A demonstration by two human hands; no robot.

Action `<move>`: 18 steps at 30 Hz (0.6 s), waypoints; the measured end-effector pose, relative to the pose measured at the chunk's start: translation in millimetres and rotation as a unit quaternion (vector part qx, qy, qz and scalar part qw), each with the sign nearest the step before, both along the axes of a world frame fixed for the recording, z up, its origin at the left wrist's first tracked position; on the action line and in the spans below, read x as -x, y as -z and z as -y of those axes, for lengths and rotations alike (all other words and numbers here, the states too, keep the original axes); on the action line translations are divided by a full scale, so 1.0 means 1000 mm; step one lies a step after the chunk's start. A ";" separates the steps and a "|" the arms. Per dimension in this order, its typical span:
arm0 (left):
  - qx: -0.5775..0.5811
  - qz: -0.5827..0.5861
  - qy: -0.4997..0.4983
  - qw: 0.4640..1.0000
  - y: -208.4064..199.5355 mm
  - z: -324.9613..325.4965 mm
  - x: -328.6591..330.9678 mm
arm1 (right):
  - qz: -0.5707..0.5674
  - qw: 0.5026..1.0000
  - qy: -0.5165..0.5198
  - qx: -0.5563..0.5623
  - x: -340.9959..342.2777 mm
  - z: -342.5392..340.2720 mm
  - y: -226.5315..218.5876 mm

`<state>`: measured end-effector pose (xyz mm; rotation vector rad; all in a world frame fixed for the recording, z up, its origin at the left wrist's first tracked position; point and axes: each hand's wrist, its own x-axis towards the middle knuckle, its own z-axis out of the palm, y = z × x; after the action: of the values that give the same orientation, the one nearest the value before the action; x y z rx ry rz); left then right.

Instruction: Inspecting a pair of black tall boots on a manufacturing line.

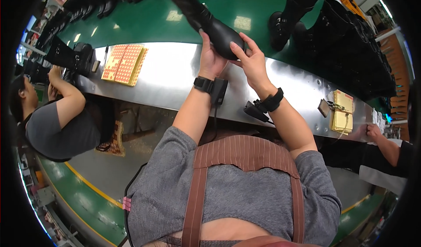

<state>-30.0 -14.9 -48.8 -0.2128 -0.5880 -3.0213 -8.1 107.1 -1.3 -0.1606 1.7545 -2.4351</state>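
Observation:
A tall black boot (224, 37) is held between my two hands above the metal ledge, its rounded toe toward me and its shaft running off to the upper left. My left hand (211, 59) cups the boot's left side and underside, thumb raised along it; some of its fingers are hidden below. On the other side, my right hand (252, 62) closes on the toe with thumb and fingers. A small metal buckle shows near the boot's ankle. Straps with small black devices go round both my wrists.
The metal ledge (166, 71) borders a green surface (144, 23) bearing more boots. Red-and-yellow patterned pads (124, 64) lie left, a tied yellow paper bundle (342, 113) right. Black boots (346, 49) crowd the right. Co-workers sit left (66, 128) and right (386, 148).

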 end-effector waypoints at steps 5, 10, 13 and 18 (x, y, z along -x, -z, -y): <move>-0.108 0.014 0.053 0.993 -0.001 0.002 -0.003 | 0.044 0.999 -0.002 0.008 -0.006 -0.006 -0.005; -0.004 0.025 0.048 0.999 -0.008 0.000 0.006 | 0.012 0.999 -0.043 0.002 -0.016 -0.014 -0.003; -0.013 0.003 0.069 0.998 -0.010 0.016 0.017 | -0.020 0.993 -0.087 -0.075 -0.019 -0.049 0.015; -0.109 -0.018 0.172 0.979 0.012 0.036 0.054 | 0.071 0.984 -0.068 -0.149 -0.036 -0.119 0.048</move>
<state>-84.3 -51.0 -60.4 -0.3921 -0.2313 -3.3708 27.8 225.8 -48.8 -0.0702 1.9461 -2.0088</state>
